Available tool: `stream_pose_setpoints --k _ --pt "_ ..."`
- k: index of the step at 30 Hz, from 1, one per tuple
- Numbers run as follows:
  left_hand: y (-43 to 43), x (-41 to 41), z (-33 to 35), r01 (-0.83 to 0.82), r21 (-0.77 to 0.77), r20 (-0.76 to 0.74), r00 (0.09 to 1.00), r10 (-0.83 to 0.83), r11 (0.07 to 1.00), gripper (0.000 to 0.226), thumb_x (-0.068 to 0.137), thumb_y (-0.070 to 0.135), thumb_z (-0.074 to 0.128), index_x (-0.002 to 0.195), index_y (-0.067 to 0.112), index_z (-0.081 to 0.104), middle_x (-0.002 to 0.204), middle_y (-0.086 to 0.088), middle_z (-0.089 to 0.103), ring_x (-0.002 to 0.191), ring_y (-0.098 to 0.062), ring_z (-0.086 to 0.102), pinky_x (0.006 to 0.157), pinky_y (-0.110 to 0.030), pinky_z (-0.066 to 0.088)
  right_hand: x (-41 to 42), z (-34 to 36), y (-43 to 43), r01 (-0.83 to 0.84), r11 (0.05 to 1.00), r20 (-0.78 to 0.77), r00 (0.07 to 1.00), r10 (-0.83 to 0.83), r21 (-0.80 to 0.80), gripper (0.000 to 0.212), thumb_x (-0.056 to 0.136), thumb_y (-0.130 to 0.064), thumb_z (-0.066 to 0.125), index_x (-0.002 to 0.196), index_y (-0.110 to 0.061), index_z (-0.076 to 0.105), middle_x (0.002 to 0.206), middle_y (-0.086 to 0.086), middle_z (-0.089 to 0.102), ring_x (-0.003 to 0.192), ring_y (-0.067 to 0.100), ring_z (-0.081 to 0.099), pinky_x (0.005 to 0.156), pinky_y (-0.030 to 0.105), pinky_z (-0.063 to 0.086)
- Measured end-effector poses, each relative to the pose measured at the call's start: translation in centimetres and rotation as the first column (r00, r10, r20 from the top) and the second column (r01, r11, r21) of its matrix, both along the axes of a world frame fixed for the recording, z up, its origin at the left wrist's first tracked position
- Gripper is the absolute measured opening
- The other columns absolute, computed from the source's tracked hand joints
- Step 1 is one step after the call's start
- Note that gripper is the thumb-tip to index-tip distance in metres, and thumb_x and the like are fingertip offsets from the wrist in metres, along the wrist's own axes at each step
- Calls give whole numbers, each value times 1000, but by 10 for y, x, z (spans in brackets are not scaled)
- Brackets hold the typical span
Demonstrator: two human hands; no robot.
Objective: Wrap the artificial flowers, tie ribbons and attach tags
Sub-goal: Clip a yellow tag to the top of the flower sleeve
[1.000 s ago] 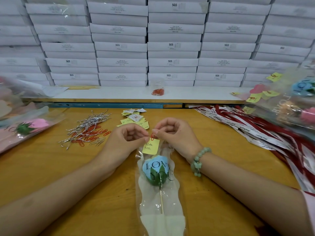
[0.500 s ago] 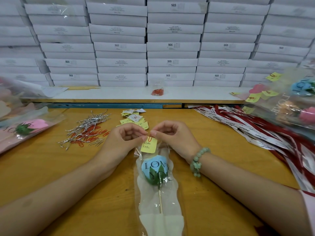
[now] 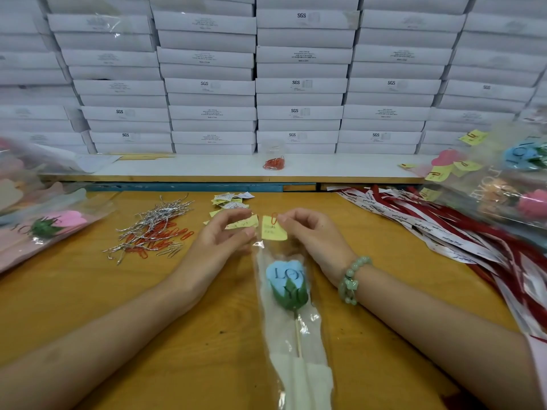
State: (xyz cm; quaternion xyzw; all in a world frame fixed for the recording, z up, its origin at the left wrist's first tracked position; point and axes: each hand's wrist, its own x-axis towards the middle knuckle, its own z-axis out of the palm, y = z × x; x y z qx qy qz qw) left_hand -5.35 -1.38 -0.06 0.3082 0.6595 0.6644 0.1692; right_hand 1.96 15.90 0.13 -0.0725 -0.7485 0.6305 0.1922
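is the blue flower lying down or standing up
Lying down: the wrapped blue flower rests flat on the table, stem toward the camera.

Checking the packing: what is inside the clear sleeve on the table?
Inside the sleeve: a blue flower with green leaves on a stick, backed by pale paper, which hides the stick's lower end. The right hand pinches the yellow tag.

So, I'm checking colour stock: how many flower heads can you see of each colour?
Blue flower heads: 2
Pink flower heads: 2
Orange flower heads: 1, blurred
Total: 5 in view; the piles may hide more.
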Motion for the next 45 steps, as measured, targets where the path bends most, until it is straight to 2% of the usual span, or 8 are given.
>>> stream_pose_setpoints --k 5,12,19,26,34,39,43,45 --pt "1 14 4 186 34 206 960 -189 982 65 82 45 67 139 22 45 129 1 63 109 -20 67 86 -34 58 -2 2 10 161 977 -63 983 -171 -138 16 93 -23 61 84 -11 66 93 15 67 82 27 59 82 46 52" --pt "-3 27 9 623 -116 246 773 -585 774 33 83 48 70 112 34 69 100 -2 75 81 -12 71 67 -22 57 -3 2 19 378 916 -173 901 -397 -134 14 92 -22 63 80 -16 68 76 -8 68 71 0 64 66 15 50" --pt "-4 22 4 618 -137 225 781 -583 774 33 89 13 65 121 20 59 90 -1 75 74 -12 70 64 -23 59 -4 2 17 364 927 -173 911 -374 -84 14 93 -26 62 91 -15 70 93 0 72 95 17 67 85 34 54" --pt "-3 20 2 568 -20 260 797 -545 823 46 83 12 71 125 20 52 89 -4 75 68 -11 69 59 -22 57 -1 28 19 380 906 -221 915 -338 187 26 99 -34 48 121 -20 52 117 -12 55 110 2 51 87 10 38" --pt "-1 21 0 448 63 337 831 -442 892 78 77 9 75 142 16 32 86 -12 73 63 -17 68 56 -24 57 49 57 19 299 943 84 954 -289 -148 50 95 -35 56 139 -18 42 133 -2 50 118 13 50 94 36 46" --pt "-1 23 1 441 61 324 840 -436 896 83 78 2 71 147 14 26 99 -17 71 71 -21 70 61 -27 59 106 36 -6 105 934 325 946 12 -340 71 73 -32 71 137 -14 45 110 8 70 94 20 71 70 29 58" --pt "-2 23 1 450 32 290 850 -439 892 86 73 6 75 147 14 31 107 -20 69 85 -28 66 70 -33 58 133 26 -22 -87 984 463 873 150 -154 53 67 -45 72 110 -16 64 97 10 74 79 19 68 71 30 55" --pt "-2 24 1 466 21 267 850 -454 884 76 70 10 78 134 24 41 92 -9 72 82 -20 68 68 -28 58 138 30 -26 -166 984 476 861 178 -68 36 65 -46 72 84 -16 66 73 5 67 55 12 55 53 21 46"
